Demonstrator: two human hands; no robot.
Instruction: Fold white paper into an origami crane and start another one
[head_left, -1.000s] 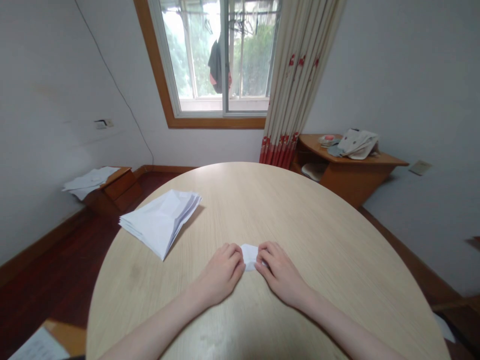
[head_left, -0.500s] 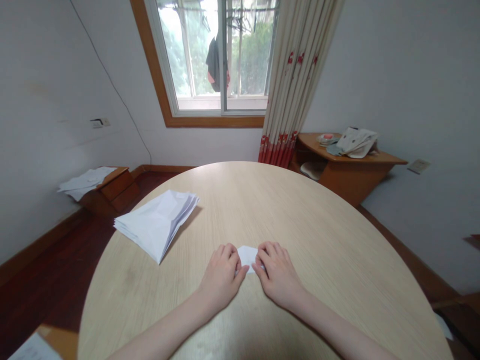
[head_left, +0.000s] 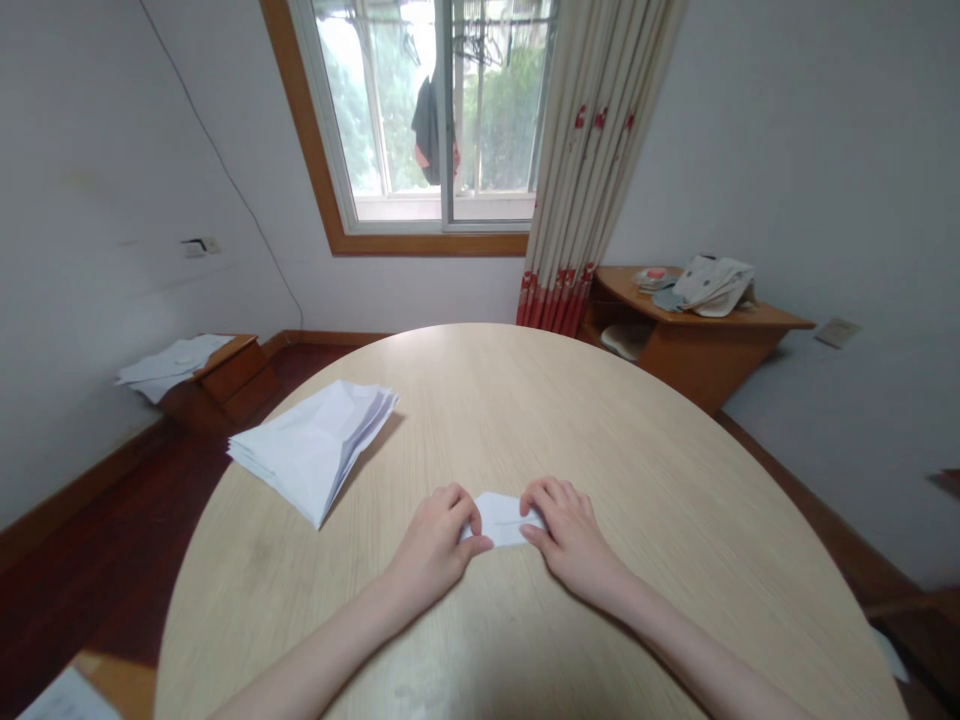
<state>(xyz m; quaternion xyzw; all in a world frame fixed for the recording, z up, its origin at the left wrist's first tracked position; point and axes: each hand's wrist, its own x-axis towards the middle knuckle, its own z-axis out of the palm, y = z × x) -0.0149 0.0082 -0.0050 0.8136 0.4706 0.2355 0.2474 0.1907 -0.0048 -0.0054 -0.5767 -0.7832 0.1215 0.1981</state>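
Note:
A small piece of folded white paper [head_left: 501, 520] lies on the round wooden table [head_left: 525, 420] in front of me, with a crease line showing across its middle. My left hand [head_left: 441, 532] is closed on its left end, fingers curled over the top and thumb along the lower edge. On the opposite end, my right hand [head_left: 564, 530] grips the paper between curled fingers and thumb. Both ends of the paper are partly hidden under my fingers. Left of my hands rests a larger stack of folded white paper [head_left: 307, 440].
A brown cabinet [head_left: 690, 345] holding a white cloth bag [head_left: 716, 285] stands beyond the table at right. Papers cover a low drawer unit [head_left: 236, 375] at left. A window and a long curtain [head_left: 577, 170] are at the back.
My right hand has shifted a little to the right along the paper, so more of the paper and its crease shows. The left hand has barely moved.

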